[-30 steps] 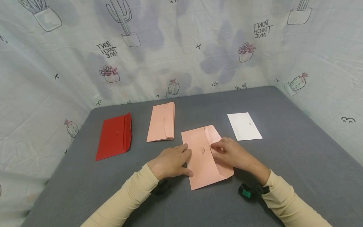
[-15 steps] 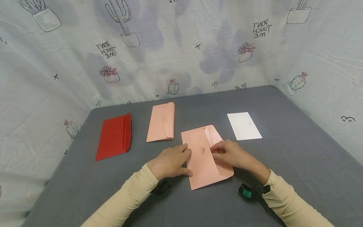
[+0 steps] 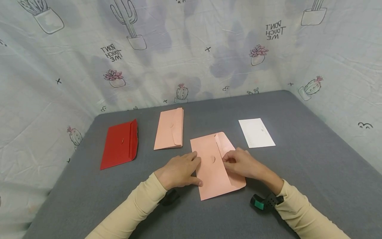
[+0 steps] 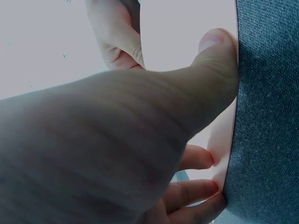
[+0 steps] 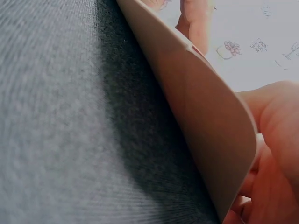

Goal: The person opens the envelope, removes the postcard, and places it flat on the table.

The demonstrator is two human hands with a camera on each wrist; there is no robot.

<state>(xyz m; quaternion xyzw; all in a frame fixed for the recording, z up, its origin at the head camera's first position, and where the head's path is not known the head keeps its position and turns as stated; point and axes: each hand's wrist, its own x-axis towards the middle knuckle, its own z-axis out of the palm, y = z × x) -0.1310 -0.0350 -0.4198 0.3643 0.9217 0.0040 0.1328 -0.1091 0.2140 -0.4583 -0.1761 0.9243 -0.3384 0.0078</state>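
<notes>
A pink envelope [image 3: 210, 169] lies on the grey table with its flap [image 3: 225, 144] open to the right. My left hand [image 3: 180, 171] rests on its left edge, fingers spread along the side and thumb on the paper near the bottom corner. In the left wrist view the thumb [image 4: 217, 51] lies flat on the envelope. My right hand [image 3: 241, 162] is at the envelope's mouth, index finger and thumb bent, their tips hidden behind the front panel's edge. I cannot tell what they hold. The raised flap [image 5: 210, 112] covers part of this hand in the right wrist view.
A red envelope [image 3: 117, 144] lies at the left of the table. Beside it is a small stack of pink envelopes [image 3: 167, 129]. A white card [image 3: 255, 132] lies behind my right hand. A curtain [image 3: 197, 66] printed with cacti hangs around the table's far side.
My right hand's fingers have shifted slightly at the mouth of the envelope, the index finger dipping further behind the panel edge. The left hand and the other things have stayed put.
</notes>
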